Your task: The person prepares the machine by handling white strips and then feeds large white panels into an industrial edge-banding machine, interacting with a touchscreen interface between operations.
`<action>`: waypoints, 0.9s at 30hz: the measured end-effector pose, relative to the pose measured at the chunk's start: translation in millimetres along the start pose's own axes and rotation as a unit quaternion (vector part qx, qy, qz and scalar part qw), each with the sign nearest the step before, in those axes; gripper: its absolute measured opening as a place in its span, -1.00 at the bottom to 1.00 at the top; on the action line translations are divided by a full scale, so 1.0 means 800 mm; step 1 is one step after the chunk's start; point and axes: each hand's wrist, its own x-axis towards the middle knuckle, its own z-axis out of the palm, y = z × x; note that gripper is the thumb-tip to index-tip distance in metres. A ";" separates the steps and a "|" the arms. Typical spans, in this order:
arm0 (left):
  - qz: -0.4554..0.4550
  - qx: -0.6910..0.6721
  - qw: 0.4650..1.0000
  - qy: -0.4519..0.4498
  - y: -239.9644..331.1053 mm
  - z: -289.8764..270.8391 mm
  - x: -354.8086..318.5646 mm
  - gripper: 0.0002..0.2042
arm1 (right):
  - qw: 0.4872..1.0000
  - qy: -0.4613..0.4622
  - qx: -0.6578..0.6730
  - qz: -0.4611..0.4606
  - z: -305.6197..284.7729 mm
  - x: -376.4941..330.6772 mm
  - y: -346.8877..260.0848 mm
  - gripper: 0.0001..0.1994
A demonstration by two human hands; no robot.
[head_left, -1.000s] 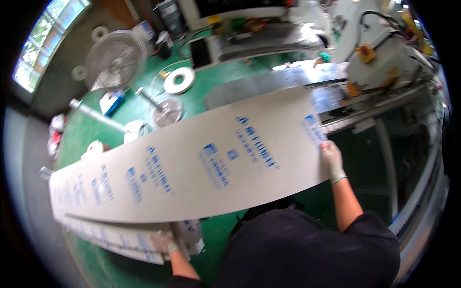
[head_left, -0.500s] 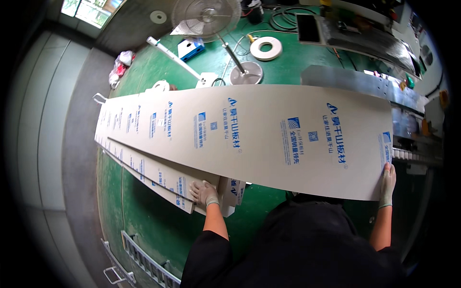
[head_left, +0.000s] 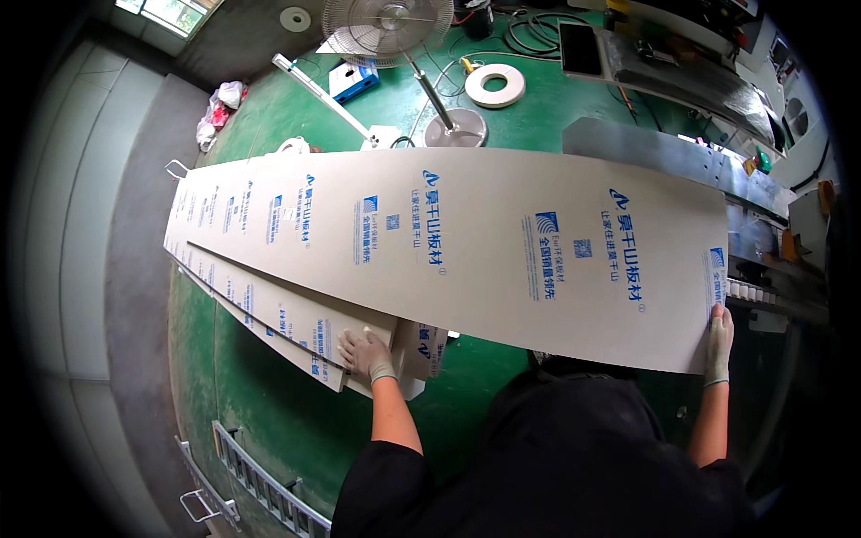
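A long pale board (head_left: 489, 260) with blue print stretches across in front of me, its wide end at the right. My right hand (head_left: 719, 348), in a light glove, grips that board's near right corner, thumb on top and the other fingers hidden beneath. To the left, my gloved left hand (head_left: 366, 355) lies with its fingers spread on a narrower board (head_left: 296, 303), close to its near end. More printed boards lie under this one, and the long board overlaps them along its near edge.
Beyond the boards stand a floor fan (head_left: 456, 128), a white ring-shaped roll (head_left: 495, 86) and a blue box (head_left: 353, 82) on the green floor. Metal machinery (head_left: 655, 148) is at the right. A metal ladder-like rack (head_left: 269, 484) lies at the lower left.
The whole view has shifted slightly. My left hand and the boards beneath it appear a little farther left. My right hand keeps its grip on the long board's corner.
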 end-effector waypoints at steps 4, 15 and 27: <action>0.006 0.035 0.999 -0.006 0.013 0.000 0.001 -0.38 | 0.999 0.032 -0.029 -0.009 -0.002 -0.004 -0.002 -0.60; 0.008 0.011 1.000 0.012 -0.007 -0.004 0.005 -0.41 | 0.999 0.009 -0.041 0.016 0.006 -0.004 -0.012 -0.59; 0.043 -0.182 0.978 -0.098 0.160 -0.035 -0.056 -0.35 | 0.996 0.017 -0.028 0.081 0.007 0.017 0.031 -0.54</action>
